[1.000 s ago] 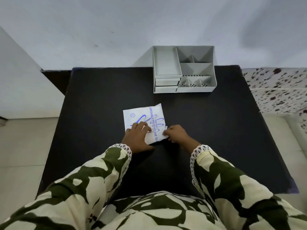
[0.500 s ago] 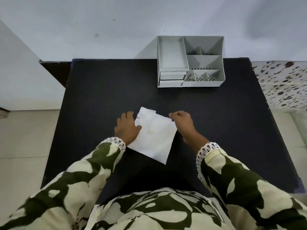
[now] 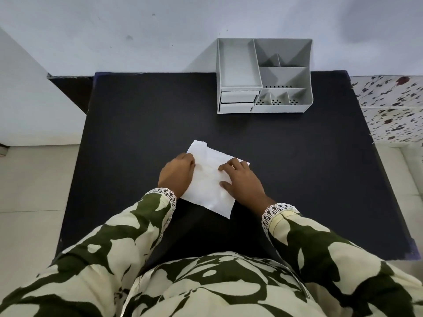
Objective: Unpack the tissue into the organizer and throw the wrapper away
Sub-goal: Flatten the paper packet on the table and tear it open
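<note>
Head view, person seated at black table [image 3: 142, 124].

Packet [image 3: 209, 183]: flat white tissue packet, plain side up, lying skewed on the table near the front centre, 1 corner pointing toward the person. At its far-left end a small flap or tissue edge [image 3: 198, 145] sticks out. I cannot tell whether that end is already torn open.

Left hand [image 3: 176, 175]: resting on the packet's left edge, fingers curled toward that edge. Whether they actually pinch the wrapper cannot be told; the fingertips are hidden.

Right hand [image 3: 242, 179]: laid flat on the packet's right half, fingers spread and pressing down, thumb on the paper. A hold-down, not a closed grasp.

Organizer [image 3: 283, 108]: grey, at the far edge of the table, right of centre, well apart from the packet. 1 long tray on its left with 2 small drawers below; several smaller compartments on the right. All visible compartments look empty.

Step in hand (judgement): opening the wrapper. No tissue is in the organizer; nothing thrown away. Early in the task.

Next move calls for: right hand pinning the packet while the left works the far-left end open, then drawing the tissue out without tearing it. The thin wrapper may slide on the table.

No bin in view.
</note>
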